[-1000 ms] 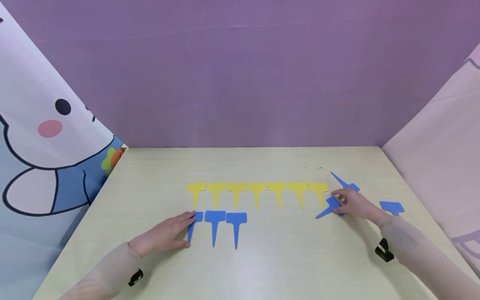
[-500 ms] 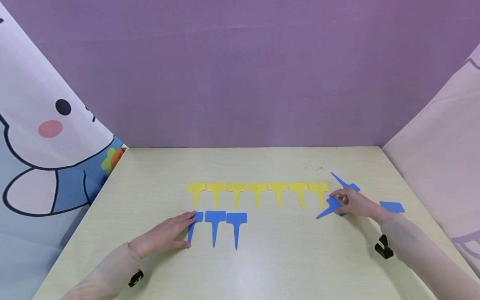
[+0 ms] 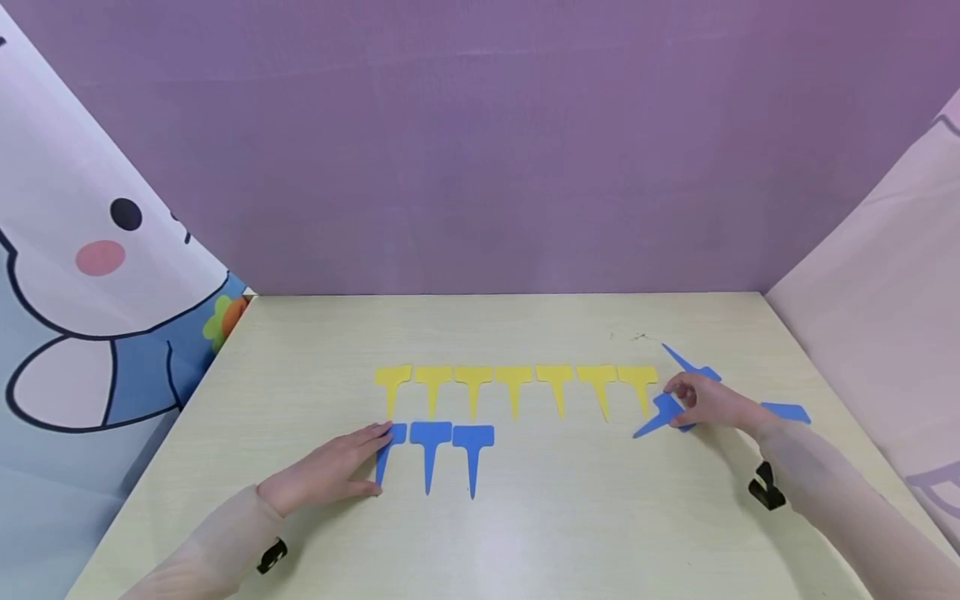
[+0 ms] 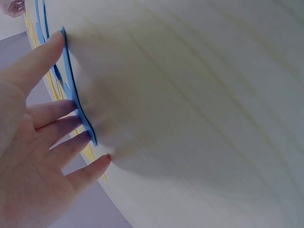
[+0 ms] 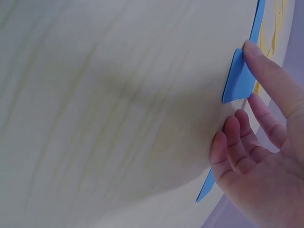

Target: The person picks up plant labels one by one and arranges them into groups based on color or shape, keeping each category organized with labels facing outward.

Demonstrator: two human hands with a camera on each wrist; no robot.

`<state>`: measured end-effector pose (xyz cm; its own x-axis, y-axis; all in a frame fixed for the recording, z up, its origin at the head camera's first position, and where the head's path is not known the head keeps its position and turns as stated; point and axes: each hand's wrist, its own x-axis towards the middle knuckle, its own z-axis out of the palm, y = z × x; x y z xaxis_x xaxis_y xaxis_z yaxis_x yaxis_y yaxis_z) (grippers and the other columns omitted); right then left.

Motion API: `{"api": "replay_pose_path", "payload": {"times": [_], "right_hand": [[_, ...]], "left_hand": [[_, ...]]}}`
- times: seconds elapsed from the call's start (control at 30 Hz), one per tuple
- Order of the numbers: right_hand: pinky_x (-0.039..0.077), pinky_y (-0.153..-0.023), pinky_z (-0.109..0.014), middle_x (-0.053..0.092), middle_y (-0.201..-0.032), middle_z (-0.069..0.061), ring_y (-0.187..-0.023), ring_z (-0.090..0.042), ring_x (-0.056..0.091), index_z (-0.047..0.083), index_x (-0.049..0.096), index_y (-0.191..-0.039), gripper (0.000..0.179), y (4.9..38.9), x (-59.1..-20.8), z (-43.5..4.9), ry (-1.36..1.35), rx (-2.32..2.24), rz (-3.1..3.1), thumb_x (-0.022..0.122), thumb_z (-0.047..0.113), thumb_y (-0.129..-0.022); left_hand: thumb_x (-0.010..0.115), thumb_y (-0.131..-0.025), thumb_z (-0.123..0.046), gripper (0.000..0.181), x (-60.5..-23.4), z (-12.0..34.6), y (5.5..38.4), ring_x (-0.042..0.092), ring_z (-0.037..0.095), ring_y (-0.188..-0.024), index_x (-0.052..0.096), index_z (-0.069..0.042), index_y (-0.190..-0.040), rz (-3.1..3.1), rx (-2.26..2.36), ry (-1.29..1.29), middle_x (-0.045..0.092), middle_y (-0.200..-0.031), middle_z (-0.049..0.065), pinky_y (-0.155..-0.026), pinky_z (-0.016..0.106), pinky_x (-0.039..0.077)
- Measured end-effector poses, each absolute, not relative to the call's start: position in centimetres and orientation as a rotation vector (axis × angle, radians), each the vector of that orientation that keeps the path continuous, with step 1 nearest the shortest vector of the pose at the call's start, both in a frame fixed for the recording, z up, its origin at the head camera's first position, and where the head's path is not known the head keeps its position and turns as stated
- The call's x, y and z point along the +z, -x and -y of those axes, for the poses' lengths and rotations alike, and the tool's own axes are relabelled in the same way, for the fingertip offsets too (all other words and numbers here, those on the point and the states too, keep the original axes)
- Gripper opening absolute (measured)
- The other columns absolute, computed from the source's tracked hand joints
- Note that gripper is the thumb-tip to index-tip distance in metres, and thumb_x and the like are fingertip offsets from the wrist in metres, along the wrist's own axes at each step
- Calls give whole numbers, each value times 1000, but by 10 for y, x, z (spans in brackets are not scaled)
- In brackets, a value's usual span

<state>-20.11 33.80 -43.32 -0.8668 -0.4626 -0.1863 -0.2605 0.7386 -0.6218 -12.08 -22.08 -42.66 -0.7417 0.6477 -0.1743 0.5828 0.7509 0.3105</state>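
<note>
Flat T-shaped plant labels lie on the table. My left hand rests at the left end of a short blue row, its fingertips on the head of the leftmost blue plant label and its thumb by the pointed tip. The left wrist view shows those fingers mostly straight. At the right, my right hand pinches the head of a slanted blue plant label between thumb and index finger, its stem pointing left. In the right wrist view that label shows under the thumb; the other fingers are curled.
Several yellow plant labels form a row behind two more blue ones. Two loose blue labels lie behind and beside the right hand, partly hidden by it. A purple backdrop stands along the table's far edge.
My right hand has shifted slightly up and back, and its forearm now hides the stem of the rightmost blue label. The left hand and the rows look unchanged.
</note>
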Motion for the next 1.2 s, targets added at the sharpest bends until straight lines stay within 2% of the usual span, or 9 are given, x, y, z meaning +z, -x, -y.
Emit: {"api": "replay_pose_path", "payload": {"times": [0.23, 0.67, 0.97, 1.2], "right_hand": [[41, -62, -23, 51, -85, -9, -74, -18, 45, -6, 49, -100, 46, 202, -433, -337, 524, -882, -2602, 76, 14, -67], [43, -58, -21, 53, -78, -8, -67, -14, 47, -8, 43, -106, 49, 197, -436, -337, 497, -999, -2568, 73, 6, -70], [46, -64, -23, 55, -87, -12, -77, -19, 51, -6, 45, -109, 48, 190, -435, -337, 502, -1020, -2620, 72, 6, -71], [48, -65, -22, 57, -91, -16, -81, -20, 54, -6, 46, -111, 41, 187, -435, -340, 498, -1080, -2609, 64, -4, -74]], "left_hand": [[63, -79, -35, 72, -425, 220, 121, 30, 37, -125, 36, 7, -131, -2664, 357, -935, 30, -138, 22, -98, 48, 30], [63, -79, -35, 72, -424, 219, 120, 31, 36, -125, 37, 6, -131, -2666, 343, -921, 31, -138, 21, -98, 48, 31], [63, -79, -36, 72, -427, 220, 120, 30, 36, -125, 36, 6, -131, -2673, 342, -932, 30, -139, 21, -99, 48, 30], [64, -79, -35, 71, -426, 220, 120, 31, 36, -125, 36, 7, -130, -2678, 337, -945, 31, -138, 21, -99, 48, 30]]}}
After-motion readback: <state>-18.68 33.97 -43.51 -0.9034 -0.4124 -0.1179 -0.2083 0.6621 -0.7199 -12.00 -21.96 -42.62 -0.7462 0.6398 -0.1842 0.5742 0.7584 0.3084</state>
